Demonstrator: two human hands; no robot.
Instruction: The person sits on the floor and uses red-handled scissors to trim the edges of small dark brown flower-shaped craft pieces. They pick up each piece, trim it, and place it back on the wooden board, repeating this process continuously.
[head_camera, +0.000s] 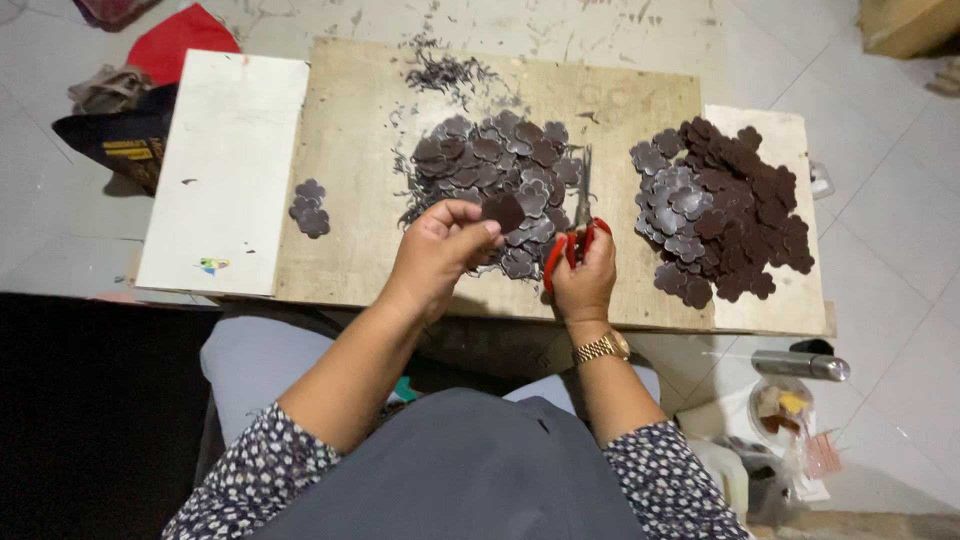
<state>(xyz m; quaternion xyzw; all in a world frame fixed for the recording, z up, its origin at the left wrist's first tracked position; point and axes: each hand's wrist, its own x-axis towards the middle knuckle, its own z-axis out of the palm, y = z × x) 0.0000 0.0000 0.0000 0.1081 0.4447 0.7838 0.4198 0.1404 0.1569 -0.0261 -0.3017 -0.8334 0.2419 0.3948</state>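
My left hand (440, 250) pinches a dark brown flower-shaped piece (503, 211) between thumb and fingers, just above the middle pile. My right hand (585, 275) grips red-handled scissors (577, 225), blades pointing away toward the piece. Both hands hover over a wooden board (350, 200). A middle pile of dark flower-shaped pieces (500, 160) lies under the hands. A larger pile (720, 205) lies to the right. A small stack of such pieces (310, 207) sits at the left.
Thin dark trimmings (445, 72) are scattered at the board's far side. A white panel (225, 170) adjoins the board on the left. Red and dark cloth (150, 90) lies on the floor far left. A metal cylinder (800, 364) and small containers (780, 405) sit lower right.
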